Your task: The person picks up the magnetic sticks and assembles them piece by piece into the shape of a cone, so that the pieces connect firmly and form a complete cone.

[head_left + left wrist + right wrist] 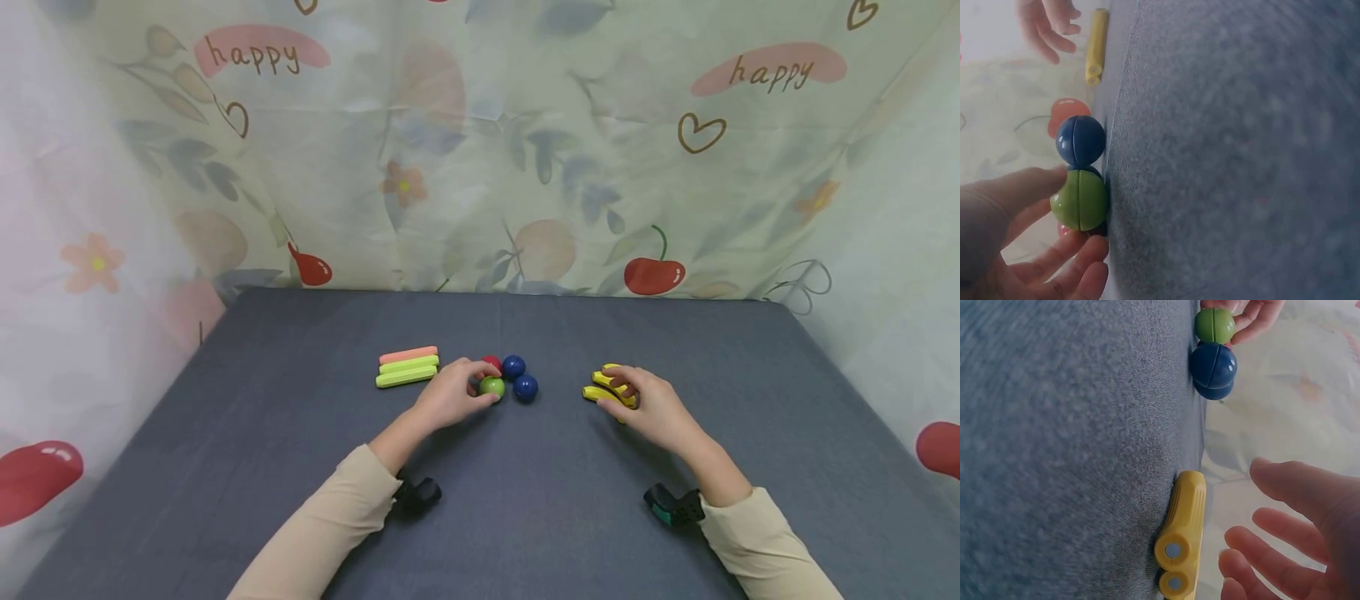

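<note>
My left hand has its thumb and fingertips at opposite sides of a green ball with a seam round it, pinching it low at the cloth. Touching or close by are two blue balls and a red ball, which the fingers partly cover. Over the yellow curved sticks, my right hand hovers with thumb and fingers spread apart. In the right wrist view, these ridged yellow sticks show round grey discs at their ends, and a gap separates them from the fingers.
One pink stick and two yellow-green sticks lie side by side left of the balls. Dark grey cloth covers the table. A printed curtain hangs behind it and at both sides.
</note>
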`<action>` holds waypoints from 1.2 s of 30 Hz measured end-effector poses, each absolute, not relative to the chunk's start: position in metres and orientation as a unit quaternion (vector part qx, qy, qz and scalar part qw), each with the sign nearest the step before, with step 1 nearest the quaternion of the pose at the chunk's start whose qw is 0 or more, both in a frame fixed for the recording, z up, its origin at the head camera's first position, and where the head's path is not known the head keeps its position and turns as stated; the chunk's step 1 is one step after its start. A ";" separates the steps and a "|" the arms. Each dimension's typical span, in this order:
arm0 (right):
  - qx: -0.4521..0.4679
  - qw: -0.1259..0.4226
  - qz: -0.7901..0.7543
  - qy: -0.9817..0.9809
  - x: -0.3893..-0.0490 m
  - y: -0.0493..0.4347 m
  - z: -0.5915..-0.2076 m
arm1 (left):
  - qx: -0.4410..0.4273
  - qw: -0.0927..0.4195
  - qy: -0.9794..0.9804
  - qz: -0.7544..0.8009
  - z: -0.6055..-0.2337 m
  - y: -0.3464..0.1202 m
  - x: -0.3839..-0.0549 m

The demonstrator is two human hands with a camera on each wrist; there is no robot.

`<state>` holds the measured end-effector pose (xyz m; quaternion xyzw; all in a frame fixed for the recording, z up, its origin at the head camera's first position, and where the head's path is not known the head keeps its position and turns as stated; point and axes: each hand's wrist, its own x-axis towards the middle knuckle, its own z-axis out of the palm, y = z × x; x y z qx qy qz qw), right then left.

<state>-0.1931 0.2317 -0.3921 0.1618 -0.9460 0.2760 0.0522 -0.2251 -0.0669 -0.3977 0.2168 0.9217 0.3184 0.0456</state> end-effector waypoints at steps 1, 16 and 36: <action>0.160 0.052 0.275 -0.947 -0.193 0.232 -0.392 | 0.216 0.047 0.923 0.316 -0.399 -0.067 -0.226; 0.152 0.036 0.262 -0.953 -0.201 0.228 -0.394 | 0.177 0.062 0.926 0.326 -0.398 -0.070 -0.223; 0.161 0.002 0.226 -0.961 -0.201 0.213 -0.390 | 0.192 0.116 0.858 0.461 -0.395 -0.092 -0.210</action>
